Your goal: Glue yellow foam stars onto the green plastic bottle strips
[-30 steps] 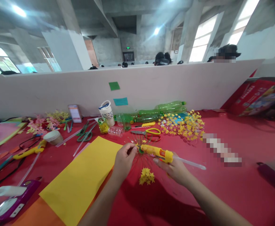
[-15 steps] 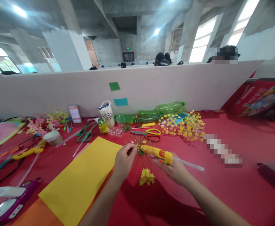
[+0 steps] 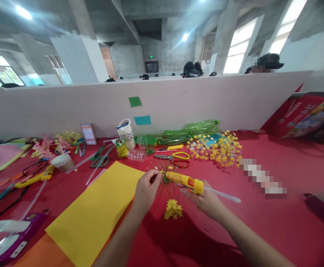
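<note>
A yellow hot glue gun (image 3: pixel 184 181) is gripped in my right hand (image 3: pixel 206 202), with a clear glue stick (image 3: pixel 224 195) jutting from its rear. Its nozzle touches or nearly touches the fingertips of my left hand (image 3: pixel 148 189), which are closed in a pinch. What they pinch is too small to make out; a bit of yellow shows there. Beneath the nozzle spreads a cut green plastic bottle piece (image 3: pixel 166 179), its thin clear strips fanned outward and a yellow star (image 3: pixel 170 167) on one. A small pile of yellow paper stars (image 3: pixel 173 209) lies just in front of it.
Yellow paper (image 3: pixel 97 211) lies left of my arm. Scissors (image 3: pixel 173 157), a yellow cutter (image 3: pixel 175 147), green bottles (image 3: pixel 175 137) and a star-covered fringe (image 3: pixel 220 148) stand beyond. At left are a paper cup (image 3: pixel 62 162), another glue gun (image 3: pixel 34 179) and a purple device (image 3: pixel 17 237).
Almost nothing differs. Both hands and the glue gun hold the same position; the view has shifted very slightly.
</note>
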Action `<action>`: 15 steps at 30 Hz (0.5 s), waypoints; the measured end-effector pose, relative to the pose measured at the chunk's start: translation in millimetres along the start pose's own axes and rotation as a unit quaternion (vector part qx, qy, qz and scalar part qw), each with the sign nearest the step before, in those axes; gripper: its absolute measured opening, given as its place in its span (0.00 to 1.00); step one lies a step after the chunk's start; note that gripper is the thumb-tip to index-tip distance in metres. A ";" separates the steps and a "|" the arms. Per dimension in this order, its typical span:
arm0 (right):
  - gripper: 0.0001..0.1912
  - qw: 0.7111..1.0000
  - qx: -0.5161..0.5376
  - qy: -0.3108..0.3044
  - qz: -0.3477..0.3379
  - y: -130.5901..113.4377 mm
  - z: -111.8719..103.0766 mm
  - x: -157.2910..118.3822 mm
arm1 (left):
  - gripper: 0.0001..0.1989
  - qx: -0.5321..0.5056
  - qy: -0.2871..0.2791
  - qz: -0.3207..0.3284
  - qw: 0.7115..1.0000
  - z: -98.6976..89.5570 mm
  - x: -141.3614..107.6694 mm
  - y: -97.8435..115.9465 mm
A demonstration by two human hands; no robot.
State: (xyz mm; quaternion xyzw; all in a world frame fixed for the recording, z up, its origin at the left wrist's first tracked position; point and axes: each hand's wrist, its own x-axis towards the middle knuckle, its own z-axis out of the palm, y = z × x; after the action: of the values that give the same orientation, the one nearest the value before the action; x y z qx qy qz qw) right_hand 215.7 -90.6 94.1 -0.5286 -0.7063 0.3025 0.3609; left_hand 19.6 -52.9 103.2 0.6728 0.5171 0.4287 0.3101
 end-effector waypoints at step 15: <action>0.14 1.000 0.020 0.004 0.003 -0.4 0.2 -0.5 | 0.09 -0.003 0.003 -0.003 1.000 1.3 0.7 -1.7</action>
State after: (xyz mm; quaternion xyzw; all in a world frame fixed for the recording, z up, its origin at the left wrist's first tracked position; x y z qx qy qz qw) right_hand 215.4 -91.1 94.3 -0.5244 -0.6972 0.3158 0.3730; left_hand 20.1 -51.7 101.4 0.6693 0.5185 0.4313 0.3117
